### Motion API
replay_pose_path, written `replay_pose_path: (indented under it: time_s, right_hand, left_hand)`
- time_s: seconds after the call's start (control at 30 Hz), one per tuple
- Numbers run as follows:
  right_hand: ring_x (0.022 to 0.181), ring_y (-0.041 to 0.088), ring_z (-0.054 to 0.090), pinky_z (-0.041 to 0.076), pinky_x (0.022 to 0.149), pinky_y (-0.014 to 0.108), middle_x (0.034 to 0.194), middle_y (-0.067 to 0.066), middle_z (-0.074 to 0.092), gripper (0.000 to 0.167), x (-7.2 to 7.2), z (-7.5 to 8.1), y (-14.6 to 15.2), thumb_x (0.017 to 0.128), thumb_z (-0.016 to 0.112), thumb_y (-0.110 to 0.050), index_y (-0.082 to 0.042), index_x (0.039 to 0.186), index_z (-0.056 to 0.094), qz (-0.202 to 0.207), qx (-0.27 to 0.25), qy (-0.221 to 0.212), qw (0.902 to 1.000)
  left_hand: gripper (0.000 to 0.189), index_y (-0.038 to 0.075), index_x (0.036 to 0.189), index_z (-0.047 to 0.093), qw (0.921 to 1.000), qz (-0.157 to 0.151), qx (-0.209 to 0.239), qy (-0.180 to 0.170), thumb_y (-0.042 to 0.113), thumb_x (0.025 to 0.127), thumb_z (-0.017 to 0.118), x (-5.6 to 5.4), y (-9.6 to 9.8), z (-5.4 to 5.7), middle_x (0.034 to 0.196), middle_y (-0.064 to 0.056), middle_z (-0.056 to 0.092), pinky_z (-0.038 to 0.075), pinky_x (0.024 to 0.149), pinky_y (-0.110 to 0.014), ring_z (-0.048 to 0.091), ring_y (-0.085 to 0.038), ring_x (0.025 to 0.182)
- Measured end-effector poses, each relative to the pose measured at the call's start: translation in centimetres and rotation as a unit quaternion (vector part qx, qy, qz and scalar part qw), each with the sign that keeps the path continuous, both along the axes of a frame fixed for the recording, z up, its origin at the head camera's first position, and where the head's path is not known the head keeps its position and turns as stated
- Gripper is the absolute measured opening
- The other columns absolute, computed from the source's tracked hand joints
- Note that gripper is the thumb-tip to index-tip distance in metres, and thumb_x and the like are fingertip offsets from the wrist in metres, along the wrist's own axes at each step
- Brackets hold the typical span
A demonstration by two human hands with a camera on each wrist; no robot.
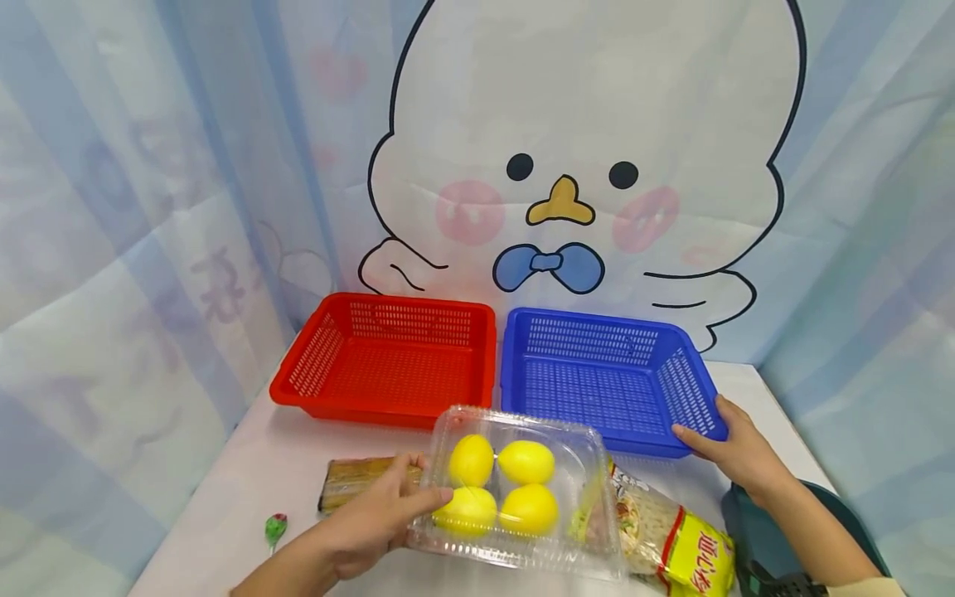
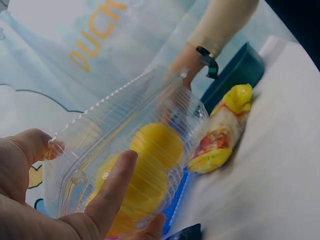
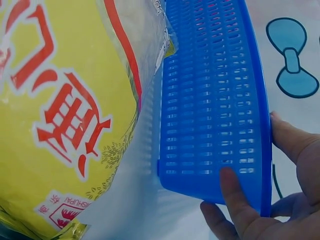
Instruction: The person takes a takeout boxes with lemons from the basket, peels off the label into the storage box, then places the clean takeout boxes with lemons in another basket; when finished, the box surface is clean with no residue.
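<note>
Several yellow lemons [image 1: 526,462] lie inside a clear plastic clamshell box [image 1: 585,464]. My left hand [image 1: 380,514] grips the box by its left side, thumb on top, and in the left wrist view fingers [image 2: 112,192] spread along its ribbed wall. The box is raised in front of the two baskets. At the right, my right hand [image 1: 739,452] pinches the near right corner of a blue plastic basket [image 1: 589,390]. In the right wrist view, the thumb is at the rim and fingers [image 3: 235,195] press the slotted outer wall. The blue basket holds nothing.
A red basket [image 1: 388,365] stands left of the blue one. A yellow-ended noodle bag [image 1: 694,551] lies at the front right, beside a dark green bin [image 1: 776,531]. Partly behind the left hand is a flat brown packet [image 1: 354,482]; a lollipop [image 1: 276,526] lies farther left.
</note>
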State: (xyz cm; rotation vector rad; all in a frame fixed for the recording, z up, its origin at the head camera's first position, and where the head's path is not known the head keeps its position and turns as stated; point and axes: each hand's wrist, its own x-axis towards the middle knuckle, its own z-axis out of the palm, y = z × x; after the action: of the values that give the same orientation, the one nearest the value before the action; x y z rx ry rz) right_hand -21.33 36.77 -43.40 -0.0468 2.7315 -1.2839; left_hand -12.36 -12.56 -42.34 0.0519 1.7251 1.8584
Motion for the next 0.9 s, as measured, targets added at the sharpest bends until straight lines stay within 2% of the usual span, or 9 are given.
replay_pose_path:
  time_s: [0.17,0.3,0.4,0.63,0.73,0.83,0.9]
  right_hand:
    - [0.126,0.049,0.06,0.064,0.091,0.041,0.154,0.04,0.03,0.099,0.0,0.0,0.0,0.105,0.066,-0.042,0.009,0.165,0.006,-0.007,0.013,-0.004,0.9999]
    - [0.127,0.05,0.059,0.064,0.092,0.041,0.156,0.041,0.026,0.102,0.0,0.1,0.1,0.105,0.065,-0.044,0.009,0.165,0.002,-0.009,0.018,-0.007,0.9998]
    - [0.126,0.047,0.06,0.064,0.091,0.04,0.157,0.042,0.024,0.103,0.0,0.1,0.2,0.105,0.065,-0.045,0.009,0.166,0.002,-0.01,0.02,-0.009,0.9997]
    - [0.122,0.04,0.063,0.064,0.089,0.035,0.151,0.037,0.033,0.095,0.0,-0.1,0.8,0.106,0.065,-0.041,0.008,0.166,0.009,0.003,-0.002,-0.002,1.0]
    - [0.126,0.046,0.059,0.063,0.094,0.042,0.152,0.039,0.033,0.095,0.0,0.0,0.8,0.106,0.065,-0.039,0.008,0.165,0.008,0.005,0.005,-0.002,1.0]
    - [0.132,0.053,0.052,0.057,0.101,0.054,0.158,0.042,0.026,0.099,0.1,0.1,0.9,0.106,0.066,-0.038,0.01,0.165,0.003,0.005,0.022,-0.006,0.9997]
    - [0.134,0.055,0.048,0.054,0.103,0.057,0.161,0.043,0.019,0.103,0.1,0.1,1.0,0.105,0.068,-0.038,0.01,0.165,-0.001,0.006,0.033,-0.007,0.9994]
  left_hand:
    - [0.057,0.009,0.136,0.026,0.9997,0.002,0.026,0.002,0.029,0.103,0.068,-0.9,0.1,1.1,0.127,-0.022,0.057,0.065,0.089,-0.041,0.068,-0.024,0.101]
    - [0.057,0.01,0.136,0.028,0.9996,0.006,0.024,0.011,0.029,0.102,0.07,-2.0,0.6,2.1,0.131,-0.021,0.056,0.064,0.092,-0.042,0.069,-0.025,0.103]
    - [0.059,0.01,0.138,0.03,0.9996,0.009,0.023,0.013,0.029,0.101,0.072,-2.9,1.6,2.8,0.132,-0.021,0.055,0.064,0.091,-0.039,0.069,-0.025,0.104]
    - [0.06,0.01,0.137,0.03,0.9971,0.006,0.075,0.01,0.027,0.1,0.075,-5.8,4.8,3.5,0.135,-0.022,0.057,0.063,0.094,-0.042,0.072,-0.029,0.109]
    - [0.062,0.009,0.139,0.03,0.9968,0.007,0.078,0.016,0.027,0.1,0.075,-7.1,6.0,3.8,0.135,-0.022,0.059,0.064,0.092,-0.04,0.073,-0.03,0.108]
    - [0.066,0.007,0.142,0.031,0.9975,0.012,0.067,0.019,0.028,0.099,0.077,-8.3,6.8,4.0,0.135,-0.021,0.059,0.064,0.091,-0.04,0.074,-0.031,0.109]
    - [0.069,0.006,0.143,0.032,0.9979,0.017,0.059,0.022,0.029,0.098,0.078,-9.1,7.2,4.1,0.135,-0.021,0.059,0.064,0.091,-0.041,0.073,-0.031,0.11]
